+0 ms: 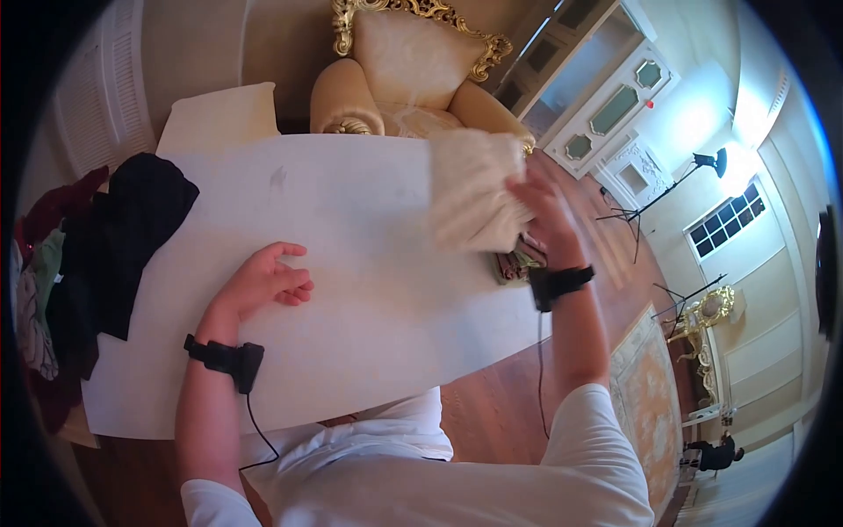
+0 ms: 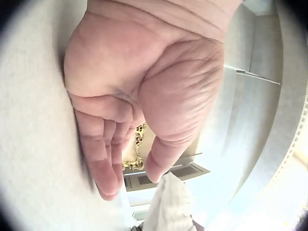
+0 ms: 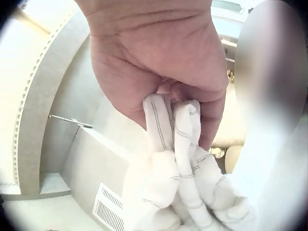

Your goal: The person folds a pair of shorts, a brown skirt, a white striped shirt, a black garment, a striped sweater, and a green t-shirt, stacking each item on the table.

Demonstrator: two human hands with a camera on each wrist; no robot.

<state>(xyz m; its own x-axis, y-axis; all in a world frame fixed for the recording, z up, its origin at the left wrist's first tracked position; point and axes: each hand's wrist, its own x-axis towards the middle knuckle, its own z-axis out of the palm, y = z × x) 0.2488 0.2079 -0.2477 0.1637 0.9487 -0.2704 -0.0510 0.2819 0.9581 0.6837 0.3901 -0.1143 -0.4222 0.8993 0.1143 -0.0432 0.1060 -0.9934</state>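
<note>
My right hand (image 1: 549, 215) grips a white cloth with thin dark stripes (image 1: 474, 189) at the right side of the table. In the right wrist view its gathered folds (image 3: 185, 154) hang down from between the thumb and fingers; the cloth is blurred in the head view. Below that hand, a small stack of folded green and dark red fabric (image 1: 518, 263) lies near the table's right edge, partly covered. My left hand (image 1: 268, 283) holds nothing, its fingers loosely bent close over the white tabletop (image 1: 351, 351). Seen from the left wrist, the palm (image 2: 115, 57) faces the camera.
At the table's left end lies a heap of clothes: a black garment (image 1: 123, 228), with dark red, green and grey pieces beside it. A gilded armchair (image 1: 413, 61) stands beyond the far edge. A lamp on a stand (image 1: 707, 162) and a distant person (image 1: 716, 454) are off right.
</note>
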